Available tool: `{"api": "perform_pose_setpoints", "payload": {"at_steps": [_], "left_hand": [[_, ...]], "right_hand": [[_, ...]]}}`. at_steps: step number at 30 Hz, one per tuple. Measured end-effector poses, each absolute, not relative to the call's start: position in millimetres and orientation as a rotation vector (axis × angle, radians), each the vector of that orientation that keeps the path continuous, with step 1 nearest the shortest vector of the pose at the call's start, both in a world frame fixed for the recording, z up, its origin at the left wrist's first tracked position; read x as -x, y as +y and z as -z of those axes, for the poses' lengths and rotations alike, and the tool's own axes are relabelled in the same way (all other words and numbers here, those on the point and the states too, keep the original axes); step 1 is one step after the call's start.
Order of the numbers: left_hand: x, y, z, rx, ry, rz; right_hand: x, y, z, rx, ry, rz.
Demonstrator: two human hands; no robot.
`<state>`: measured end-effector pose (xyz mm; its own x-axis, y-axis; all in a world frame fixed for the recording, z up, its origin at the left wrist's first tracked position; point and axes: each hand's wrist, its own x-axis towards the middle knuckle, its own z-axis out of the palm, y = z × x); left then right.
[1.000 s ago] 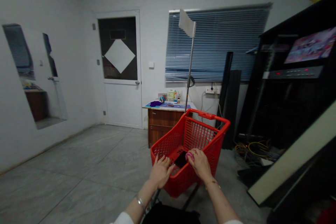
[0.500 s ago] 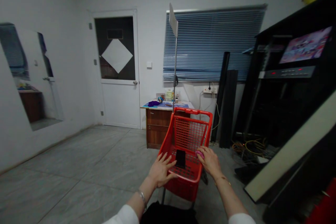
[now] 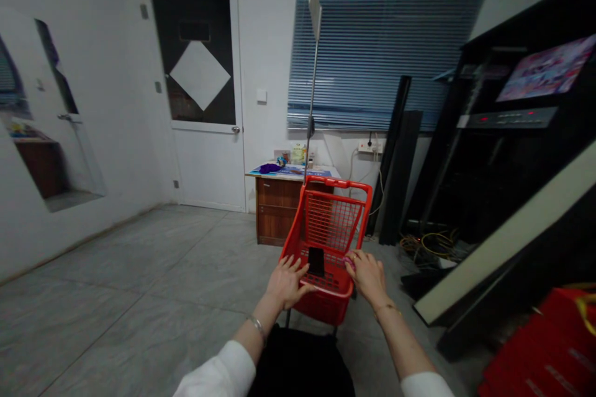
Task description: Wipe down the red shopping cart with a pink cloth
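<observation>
A small red shopping cart [image 3: 321,309] with a grid back stands directly before me. A black phone-like slab [image 3: 316,260] lies inside it, toward the middle. My left hand [image 3: 285,282] is at the cart's near left edge, palm down with the fingers spread and nothing in them; whether it touches the rim I cannot tell. At the right side of the cart, my right hand [image 3: 369,274] has its fingers curled round a small pink thing [image 3: 348,260]. Most of that thing is hidden by the fingers, so its kind does not show.
Behind the cart is a wooden cabinet [image 3: 274,217] with a purple cloth [image 3: 270,168] and small items on top. A white door [image 3: 209,167] is at the back left. Red boxes [image 3: 535,347], a slanted pale board [image 3: 503,236] and cables [image 3: 431,245] are on the right.
The view has tilted down and turned slightly right, so the cart and room sit higher in the picture. Both hands keep their poses by the cart; more of the red boxes shows.
</observation>
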<state>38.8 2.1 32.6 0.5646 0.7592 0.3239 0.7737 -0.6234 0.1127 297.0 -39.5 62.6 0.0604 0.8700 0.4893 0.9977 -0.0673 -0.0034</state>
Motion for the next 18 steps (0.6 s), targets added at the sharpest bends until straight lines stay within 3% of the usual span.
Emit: {"api": "perform_pose_setpoints", "payload": {"at_steps": [18], "left_hand": [[-79.9, -6.4, -8.2, 2.521, -1.575, 0.783]], "right_hand": [[-279.9, -63.2, -45.8, 1.983, -1.963, 0.618]]}}
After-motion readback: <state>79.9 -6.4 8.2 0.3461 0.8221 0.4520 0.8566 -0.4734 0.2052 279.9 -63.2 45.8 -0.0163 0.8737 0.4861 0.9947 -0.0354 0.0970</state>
